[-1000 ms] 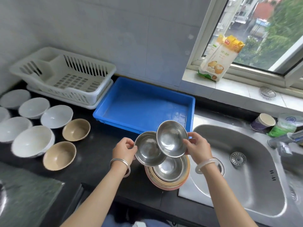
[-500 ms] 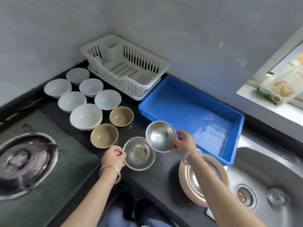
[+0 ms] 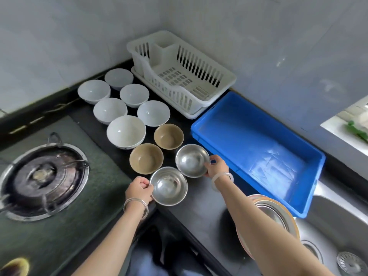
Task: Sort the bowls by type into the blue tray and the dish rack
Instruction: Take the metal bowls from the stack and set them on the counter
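My left hand (image 3: 139,191) grips the rim of one steel bowl (image 3: 168,186) low over the black counter. My right hand (image 3: 216,167) holds a second steel bowl (image 3: 192,160) just beyond it, beside the blue tray (image 3: 258,124), which holds nothing. Two tan bowls (image 3: 146,158) (image 3: 168,136) sit right behind the steel ones. Several white bowls (image 3: 125,132) are grouped further back left. The white dish rack (image 3: 225,84) stands against the wall with nothing in it. A stack of remaining bowls (image 3: 282,214) sits at the sink's edge, partly hidden by my right arm.
A gas burner (image 3: 42,178) on the dark stove top fills the left. The steel sink (image 3: 338,232) lies at the lower right. Tiled walls meet in a corner behind the rack. A window sill (image 3: 350,124) shows at the right edge.
Both hands carried the steel bowls leftward from over the stack and lowered them to the counter next to the tan bowls. The view swung left.
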Motion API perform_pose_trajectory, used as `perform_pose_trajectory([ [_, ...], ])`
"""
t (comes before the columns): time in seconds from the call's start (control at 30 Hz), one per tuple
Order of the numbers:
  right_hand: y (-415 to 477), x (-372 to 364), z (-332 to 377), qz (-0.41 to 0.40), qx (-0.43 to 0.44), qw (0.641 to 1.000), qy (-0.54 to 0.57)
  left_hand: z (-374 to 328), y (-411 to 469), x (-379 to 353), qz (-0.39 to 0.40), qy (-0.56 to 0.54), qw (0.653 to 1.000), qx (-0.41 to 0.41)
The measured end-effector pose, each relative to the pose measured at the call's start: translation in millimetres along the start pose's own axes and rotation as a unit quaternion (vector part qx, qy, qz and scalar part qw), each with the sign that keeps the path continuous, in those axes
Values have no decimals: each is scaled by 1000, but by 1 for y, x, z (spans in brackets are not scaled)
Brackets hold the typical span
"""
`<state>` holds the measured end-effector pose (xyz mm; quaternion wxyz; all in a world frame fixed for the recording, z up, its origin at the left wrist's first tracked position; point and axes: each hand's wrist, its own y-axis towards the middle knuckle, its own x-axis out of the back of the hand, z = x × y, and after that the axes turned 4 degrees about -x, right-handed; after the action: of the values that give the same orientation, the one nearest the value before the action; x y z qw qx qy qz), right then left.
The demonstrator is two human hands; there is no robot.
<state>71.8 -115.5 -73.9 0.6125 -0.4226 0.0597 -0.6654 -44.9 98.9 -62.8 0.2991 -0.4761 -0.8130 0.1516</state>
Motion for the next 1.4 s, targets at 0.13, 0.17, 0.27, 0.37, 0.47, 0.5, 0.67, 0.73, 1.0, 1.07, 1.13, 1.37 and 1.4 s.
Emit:
perform_pose_trajectory([
  [0.13, 3, -6, -1, -16, -19, 1000, 17, 4, 4, 1, 12, 10, 1000, 5],
  [0.17, 4, -7, -1, -18, -23, 999, 24, 5, 4, 2, 13, 11, 1000, 6],
  [0.27, 4, -8, -1, -16, -33, 998, 49, 6, 6, 2, 12, 15, 1000, 9],
  [0.37, 4, -10, -1, -9, -36, 998, 59, 7, 7, 2, 10, 16, 1000, 10],
  [0.47, 3, -11, 0, 1, -44, 996, 78, 7, 8, 3, 7, 16, 1000, 10],
  [0.5, 3, -11, 1, 5, -48, 995, 84, 7, 8, 3, 6, 15, 1000, 10],
  [0.67, 2, -12, 1, 19, -56, 994, 93, 5, 7, 3, 10, 32, 999, 4],
  [0.73, 1, -12, 1, 25, -58, 993, 102, 5, 7, 3, 10, 42, 999, 0],
  [1.0, 0, -11, 2, 39, -62, 992, 102, 6, 5, 1, 5, 76, 997, -28],
  [1.07, -1, -10, 2, 44, -62, 991, 107, 6, 3, 1, -2, 89, 995, -43],
  [1.13, -2, -9, 1, 51, -65, 990, 117, 4, 1, 0, -9, 113, 992, -60],
  [1.37, -8, -6, 1, 67, -56, 992, 94, -3, -5, -1, -4, 228, 966, -119],
  [1.4, -10, -4, 1, 69, -51, 993, 84, -4, -6, -1, -2, 250, 960, -127],
])
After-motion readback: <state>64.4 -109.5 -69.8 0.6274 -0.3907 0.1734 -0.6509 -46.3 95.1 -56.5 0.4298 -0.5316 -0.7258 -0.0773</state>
